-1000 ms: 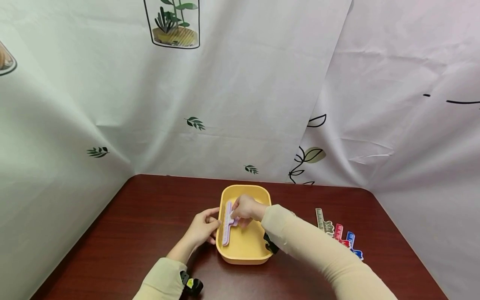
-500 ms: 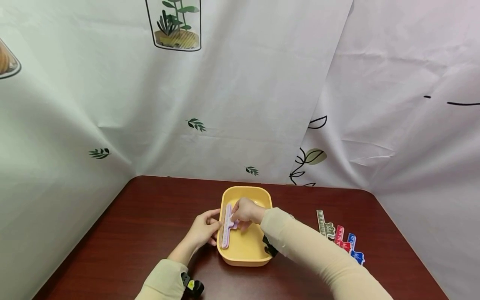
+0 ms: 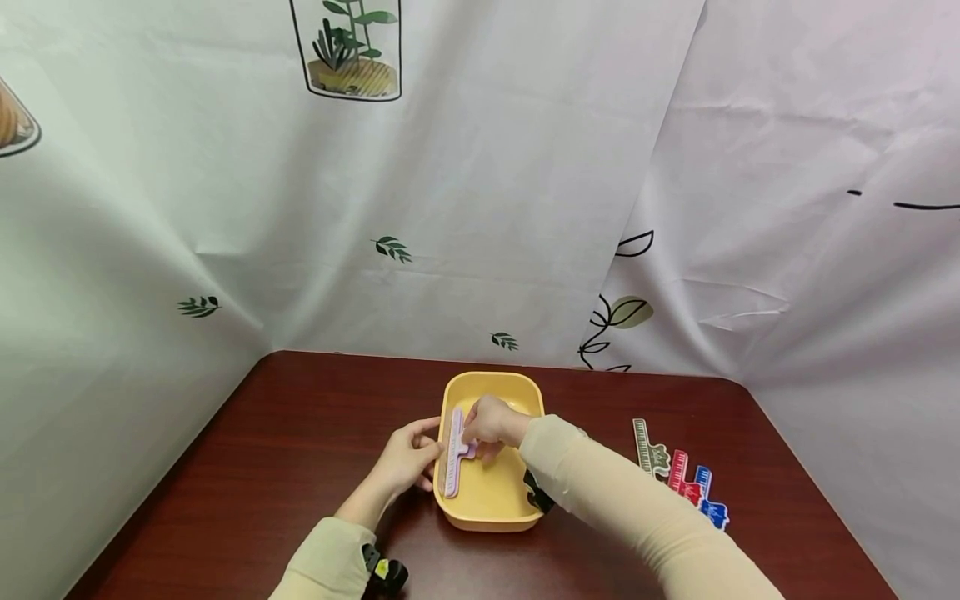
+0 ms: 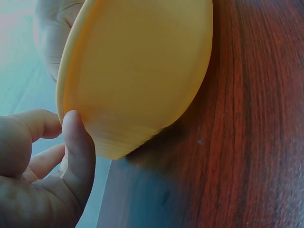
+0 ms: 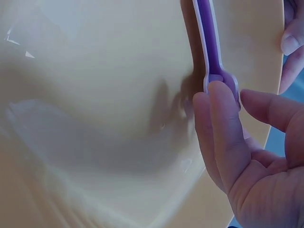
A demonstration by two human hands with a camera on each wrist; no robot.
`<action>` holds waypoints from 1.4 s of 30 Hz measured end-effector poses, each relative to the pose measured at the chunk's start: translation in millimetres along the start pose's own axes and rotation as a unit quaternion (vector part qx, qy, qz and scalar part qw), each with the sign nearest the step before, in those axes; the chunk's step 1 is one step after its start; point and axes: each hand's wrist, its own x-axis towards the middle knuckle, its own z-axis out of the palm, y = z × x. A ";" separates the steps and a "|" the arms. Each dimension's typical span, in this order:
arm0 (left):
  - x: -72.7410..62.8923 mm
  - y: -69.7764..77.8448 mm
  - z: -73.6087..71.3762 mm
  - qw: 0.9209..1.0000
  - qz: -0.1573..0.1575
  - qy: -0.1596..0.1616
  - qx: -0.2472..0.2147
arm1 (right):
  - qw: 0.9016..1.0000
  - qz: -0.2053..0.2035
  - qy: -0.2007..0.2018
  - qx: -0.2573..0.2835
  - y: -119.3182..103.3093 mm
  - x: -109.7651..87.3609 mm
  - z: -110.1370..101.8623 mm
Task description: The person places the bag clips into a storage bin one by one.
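A yellow plastic tray (image 3: 495, 520) with raised walls stands on the table. Inside it, along the left wall, lies a long light-purple ruler-shaped clip (image 3: 453, 467) with marks down its length. My right hand (image 3: 492, 422) reaches into the tray and pinches the clip's handle. In the right wrist view the clip (image 5: 209, 38) shows edge-on, its handle between two fingers and the thumb. My left hand (image 3: 405, 457) grips the tray's left rim; in the left wrist view the thumb and a finger meet at the tray wall (image 4: 137, 71).
To the right of the tray, a grey-green clip (image 3: 649, 450), a red clip (image 3: 681, 478) and a blue clip (image 3: 709, 500) of similar shape lie on the dark red-brown table (image 3: 330, 400). Pale printed curtains (image 3: 480, 167) hang behind the table and at its sides.
The whole head view has shifted slightly. Both hands keep their hold, and the purple clip stays in nearly the same place in the tray.
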 end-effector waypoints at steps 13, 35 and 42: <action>-0.7 2.1 1.3 1.000 -0.003 0.002 0.010 | 1.000 0.002 -0.005 -0.019 3.3 -2.8 -4.3; -1.4 2.3 2.9 1.000 -0.012 0.005 0.013 | 0.999 -0.008 -0.034 -0.030 1.2 -7.5 -11.5; -2.2 2.5 4.1 1.000 -0.005 0.005 0.012 | 0.999 -0.014 -0.023 -0.037 1.8 -8.6 -17.3</action>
